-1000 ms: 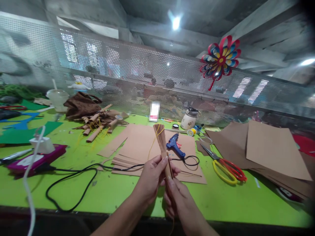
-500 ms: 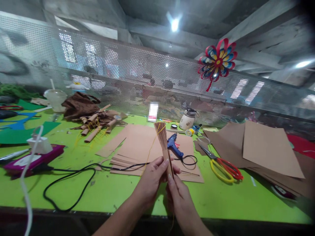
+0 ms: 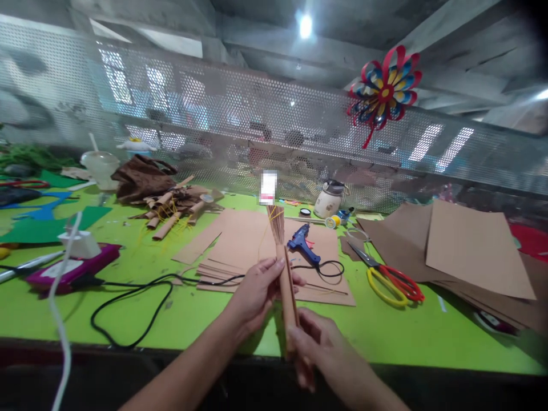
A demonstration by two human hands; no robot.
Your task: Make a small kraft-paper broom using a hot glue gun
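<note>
A small brown paper broom (image 3: 286,285), its rolled tube handle toward me and its pleated fan end pointing away, is held over the table's front edge. Yellow thread crosses the fan. My left hand (image 3: 261,285) grips the tube near its upper part, thumb on top and fingers behind. Lower down, my right hand (image 3: 317,345) pinches the near end of the tube with thumb and fingers. Beneath and beyond the broom lie brown paper sheets (image 3: 240,234), with a blue glue gun (image 3: 305,245) on them just right of the fan.
Scissors (image 3: 385,274) with yellow and red handles lie at right, beside stacked brown paper (image 3: 475,245). A purple power strip (image 3: 77,268) and black cable (image 3: 128,342) occupy the left. Rolled paper pieces (image 3: 171,214), a drink cup (image 3: 100,168) and a jar (image 3: 329,200) stand farther back.
My right hand has slid down the tube toward its near end, away from my left hand. More of the tube shows between them. The camera view has shifted slightly.
</note>
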